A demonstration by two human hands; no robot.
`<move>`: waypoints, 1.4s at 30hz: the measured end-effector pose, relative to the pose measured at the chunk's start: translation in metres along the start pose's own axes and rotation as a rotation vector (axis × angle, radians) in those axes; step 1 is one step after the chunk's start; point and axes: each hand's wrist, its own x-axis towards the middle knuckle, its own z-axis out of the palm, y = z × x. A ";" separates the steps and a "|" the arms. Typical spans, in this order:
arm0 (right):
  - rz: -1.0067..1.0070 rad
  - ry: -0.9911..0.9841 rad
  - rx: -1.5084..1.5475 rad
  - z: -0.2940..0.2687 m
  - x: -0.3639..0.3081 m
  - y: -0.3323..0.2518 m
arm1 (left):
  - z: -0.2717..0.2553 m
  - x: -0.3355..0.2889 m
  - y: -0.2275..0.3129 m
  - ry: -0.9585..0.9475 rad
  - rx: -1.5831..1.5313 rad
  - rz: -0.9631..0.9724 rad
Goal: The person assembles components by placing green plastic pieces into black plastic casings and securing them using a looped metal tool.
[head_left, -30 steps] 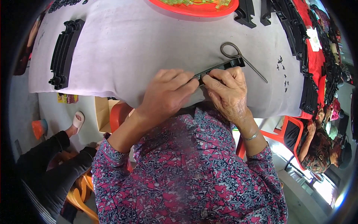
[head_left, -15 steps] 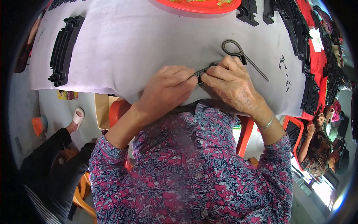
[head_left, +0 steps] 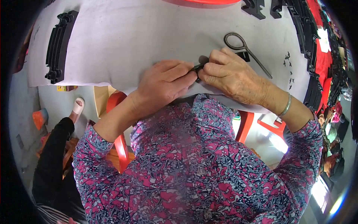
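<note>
My left hand (head_left: 166, 80) and my right hand (head_left: 233, 76) meet over the near edge of the cloth-covered table. Both are closed, with fingertips pinching a small black plastic part (head_left: 198, 67) between them. Fingers hide most of that part, so its full shape is unclear. Just beyond my right hand lies a metal rod with a looped end (head_left: 255, 58). A short black piece (head_left: 244, 56) sits between the rod and my right knuckles. Several tiny black bits (head_left: 287, 59) are scattered farther right.
A long ridged black part (head_left: 59, 46) rests at the table's left. More black parts (head_left: 304, 33) line the right edge, with others (head_left: 254, 8) at the far right. A red tray (head_left: 214, 1) shows at the far edge. Someone's leg (head_left: 54, 156) is at lower left, near a red chair (head_left: 118, 138).
The view has shifted, so the red tray is mostly cut off. My right forearm has swung outward to the right. Both hands keep hold of the small part.
</note>
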 end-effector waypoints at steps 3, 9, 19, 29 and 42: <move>-0.052 0.018 0.002 -0.002 0.003 0.002 | -0.005 0.003 0.002 -0.006 0.009 -0.014; -0.061 0.037 -0.019 0.000 0.004 0.000 | 0.001 -0.001 -0.005 0.051 0.004 0.053; 0.144 0.258 -0.160 0.019 -0.020 -0.022 | 0.001 0.002 0.006 0.059 0.024 0.031; 0.428 0.610 -0.002 0.019 -0.032 -0.010 | -0.028 0.020 0.007 -0.143 0.018 -0.065; 0.536 0.569 0.011 0.019 -0.028 -0.019 | 0.045 0.021 0.034 0.142 0.259 -0.100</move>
